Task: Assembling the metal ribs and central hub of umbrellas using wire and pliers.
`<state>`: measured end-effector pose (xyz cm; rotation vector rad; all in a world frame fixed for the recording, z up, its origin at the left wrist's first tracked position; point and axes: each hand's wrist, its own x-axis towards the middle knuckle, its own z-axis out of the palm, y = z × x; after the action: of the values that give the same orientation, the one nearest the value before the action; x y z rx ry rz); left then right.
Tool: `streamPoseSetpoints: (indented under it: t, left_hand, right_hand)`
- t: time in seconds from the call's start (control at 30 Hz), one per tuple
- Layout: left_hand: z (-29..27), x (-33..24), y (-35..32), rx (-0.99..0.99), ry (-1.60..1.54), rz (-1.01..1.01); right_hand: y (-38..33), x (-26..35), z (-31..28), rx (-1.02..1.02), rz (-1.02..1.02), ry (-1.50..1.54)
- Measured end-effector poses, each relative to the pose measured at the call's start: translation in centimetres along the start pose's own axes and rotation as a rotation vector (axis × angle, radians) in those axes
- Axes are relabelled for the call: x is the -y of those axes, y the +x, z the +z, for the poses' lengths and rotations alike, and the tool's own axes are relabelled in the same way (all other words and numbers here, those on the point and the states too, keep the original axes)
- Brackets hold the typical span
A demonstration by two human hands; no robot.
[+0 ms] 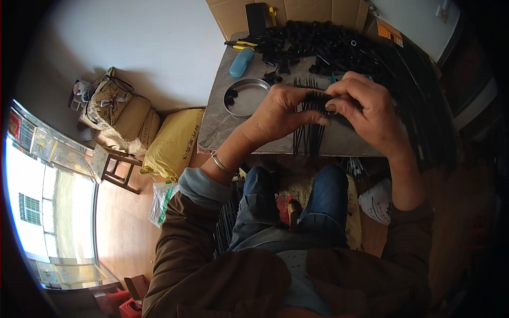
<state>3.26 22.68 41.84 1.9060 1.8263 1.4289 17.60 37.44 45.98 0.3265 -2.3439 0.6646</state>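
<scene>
Above the table's front edge, my left hand (290,108) is closed around a bundle of thin black rods (307,139). The rods stick out past my fingers on both sides, and a dark ridged row shows between my thumb and fingers. My right hand (367,108) meets it from the right, its thumb and fingers pinched together at the bundle's right side. What those fingertips hold is too small and dark to make out. A round metal dish (249,113) with small black bits in it stands left of my left hand.
A heap of black plastic parts (318,45) covers the table's back, beside a cardboard sheet (302,11). Long black strips (419,90) lie along the right. A blue case (242,63) and yellow-handled pliers (241,45) lie at the left. A yellow sack (172,143) leans beside the table.
</scene>
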Motion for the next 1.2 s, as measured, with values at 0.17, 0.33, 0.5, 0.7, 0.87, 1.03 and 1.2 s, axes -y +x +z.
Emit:
streamPoseSetpoints:
  t: [0.17,0.33,0.5,0.7,0.87,1.03,1.2]
  left_hand:
    - [0.1,-0.2,0.0,0.027,0.005,0.023]
    - [0.1,0.4,0.1,0.037,0.005,0.076]
    - [0.0,0.4,0.1,0.033,-0.028,0.066]
    - [0.2,0.9,0.0,0.033,-0.064,0.000]
    - [0.4,0.8,0.0,0.014,-0.137,-0.058]
    - [0.5,1.2,0.2,0.037,-0.128,-0.020]
    - [0.1,1.3,0.5,0.064,-0.037,0.018]
  right_hand:
    - [-0.2,-1.0,-0.4,0.049,0.086,0.177]
    - [-0.6,-0.9,0.5,0.002,0.213,0.397]
    - [-0.6,-0.7,0.6,-0.017,0.169,0.357]
    - [-0.9,-0.7,1.4,-0.091,0.167,0.313]
    - [-1.0,-0.8,1.0,-0.095,0.215,0.309]
    - [-0.5,-0.8,0.5,-0.067,0.168,0.276]
    - [0.2,-1.0,-0.3,0.004,0.080,0.243]
